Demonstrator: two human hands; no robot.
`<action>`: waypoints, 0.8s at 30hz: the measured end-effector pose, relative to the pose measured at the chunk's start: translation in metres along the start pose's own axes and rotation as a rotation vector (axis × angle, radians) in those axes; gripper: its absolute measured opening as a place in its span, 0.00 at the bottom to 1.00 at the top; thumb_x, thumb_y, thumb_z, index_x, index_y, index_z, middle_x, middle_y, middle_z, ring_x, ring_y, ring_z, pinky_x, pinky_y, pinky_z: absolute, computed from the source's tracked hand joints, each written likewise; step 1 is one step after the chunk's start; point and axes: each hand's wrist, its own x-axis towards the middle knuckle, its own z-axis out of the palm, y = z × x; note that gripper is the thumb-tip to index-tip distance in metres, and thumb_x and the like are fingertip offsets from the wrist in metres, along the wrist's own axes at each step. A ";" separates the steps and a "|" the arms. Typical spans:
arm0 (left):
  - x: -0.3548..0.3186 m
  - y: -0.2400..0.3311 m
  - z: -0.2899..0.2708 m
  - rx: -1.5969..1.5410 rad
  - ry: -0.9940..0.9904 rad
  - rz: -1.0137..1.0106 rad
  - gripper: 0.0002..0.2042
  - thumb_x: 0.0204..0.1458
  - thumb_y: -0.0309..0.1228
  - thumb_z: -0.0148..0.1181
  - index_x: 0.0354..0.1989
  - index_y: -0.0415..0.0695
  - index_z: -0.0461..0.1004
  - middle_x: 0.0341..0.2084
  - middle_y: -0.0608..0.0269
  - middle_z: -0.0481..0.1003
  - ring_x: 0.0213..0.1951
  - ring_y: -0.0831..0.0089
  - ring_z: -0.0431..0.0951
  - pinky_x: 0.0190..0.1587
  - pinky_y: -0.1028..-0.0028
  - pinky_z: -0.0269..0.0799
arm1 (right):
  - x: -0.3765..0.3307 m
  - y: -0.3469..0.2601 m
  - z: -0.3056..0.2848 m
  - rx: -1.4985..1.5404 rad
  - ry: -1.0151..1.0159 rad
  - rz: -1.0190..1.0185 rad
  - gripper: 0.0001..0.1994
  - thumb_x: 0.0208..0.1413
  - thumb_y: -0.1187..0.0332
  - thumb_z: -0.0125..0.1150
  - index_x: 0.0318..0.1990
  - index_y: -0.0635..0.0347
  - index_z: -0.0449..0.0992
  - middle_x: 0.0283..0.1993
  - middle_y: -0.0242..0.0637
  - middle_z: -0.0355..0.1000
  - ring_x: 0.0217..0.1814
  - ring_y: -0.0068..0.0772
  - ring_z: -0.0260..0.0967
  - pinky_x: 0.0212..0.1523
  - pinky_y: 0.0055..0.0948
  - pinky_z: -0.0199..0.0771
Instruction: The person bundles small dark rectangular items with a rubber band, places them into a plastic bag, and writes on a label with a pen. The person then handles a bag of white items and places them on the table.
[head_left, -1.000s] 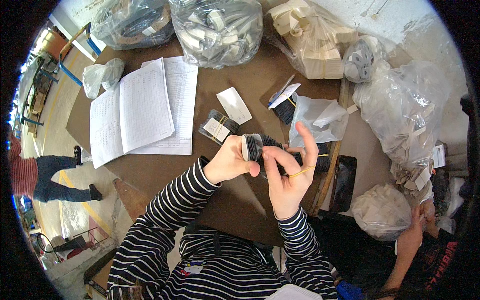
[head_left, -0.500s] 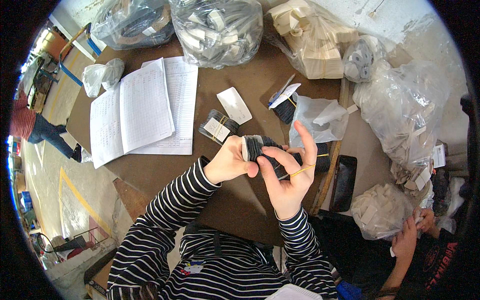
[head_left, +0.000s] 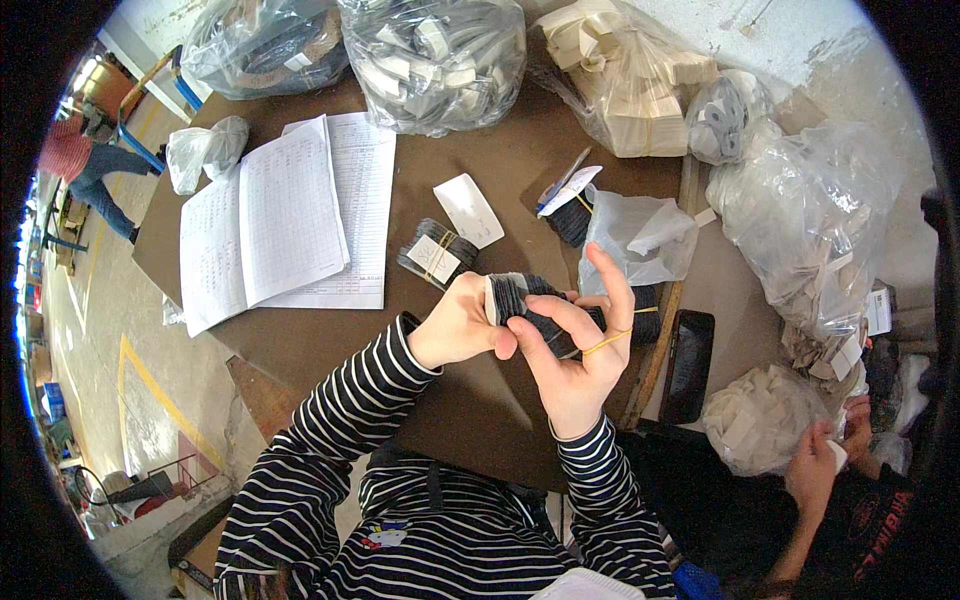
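Both forearms come up over the brown table (head_left: 480, 390), elbows bent, meeting at chest height. The left hand (head_left: 462, 325) is curled tight around one end of a bundle of dark strips (head_left: 530, 305). The right hand (head_left: 578, 345) cups it from below, index finger raised, a yellow rubber band (head_left: 606, 342) stretched over its fingers

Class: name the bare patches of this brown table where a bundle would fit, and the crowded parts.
Bare: between the open ledger and the white card; the near edge below both hands. Crowded: the far edge with plastic bags, and the right side around the black phone.
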 end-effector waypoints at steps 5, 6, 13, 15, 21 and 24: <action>0.002 0.004 0.003 -0.043 -0.015 0.045 0.31 0.43 0.44 0.78 0.51 0.35 0.76 0.37 0.67 0.79 0.38 0.83 0.73 0.42 0.77 0.72 | 0.000 -0.001 0.002 0.015 0.010 -0.003 0.14 0.39 0.75 0.76 0.38 0.56 0.83 0.66 0.47 0.65 0.40 0.30 0.71 0.43 0.28 0.74; 0.003 0.006 0.002 0.033 -0.026 0.036 0.30 0.43 0.43 0.78 0.50 0.36 0.76 0.36 0.67 0.79 0.38 0.83 0.73 0.42 0.77 0.72 | 0.000 -0.002 0.002 0.025 0.012 0.009 0.13 0.40 0.75 0.75 0.37 0.56 0.83 0.67 0.45 0.64 0.37 0.26 0.69 0.43 0.27 0.73; 0.010 0.006 0.008 0.245 0.006 -0.142 0.23 0.46 0.30 0.76 0.48 0.38 0.72 0.38 0.68 0.76 0.40 0.81 0.72 0.46 0.76 0.71 | 0.004 0.029 0.001 0.126 -0.086 -0.018 0.15 0.43 0.73 0.75 0.42 0.62 0.82 0.59 0.48 0.71 0.51 0.42 0.74 0.50 0.34 0.75; 0.008 -0.006 0.012 0.050 0.028 -0.195 0.23 0.47 0.29 0.74 0.50 0.39 0.71 0.41 0.67 0.76 0.43 0.81 0.72 0.49 0.75 0.71 | 0.007 0.029 0.006 0.095 -0.102 -0.042 0.18 0.43 0.73 0.75 0.44 0.64 0.80 0.58 0.48 0.72 0.53 0.44 0.74 0.53 0.36 0.74; 0.005 -0.006 0.013 -0.141 -0.073 -0.279 0.33 0.47 0.23 0.72 0.62 0.40 0.61 0.51 0.66 0.71 0.52 0.79 0.69 0.56 0.74 0.69 | 0.006 0.040 0.016 0.104 -0.187 -0.025 0.22 0.39 0.75 0.74 0.46 0.63 0.78 0.48 0.45 0.77 0.51 0.45 0.75 0.53 0.37 0.73; 0.007 0.009 0.013 -0.188 -0.182 -0.353 0.46 0.43 0.21 0.74 0.70 0.42 0.51 0.56 0.65 0.66 0.58 0.76 0.65 0.61 0.74 0.65 | 0.001 0.042 0.015 0.142 -0.118 0.042 0.18 0.38 0.77 0.71 0.42 0.63 0.78 0.41 0.43 0.78 0.45 0.44 0.75 0.49 0.37 0.75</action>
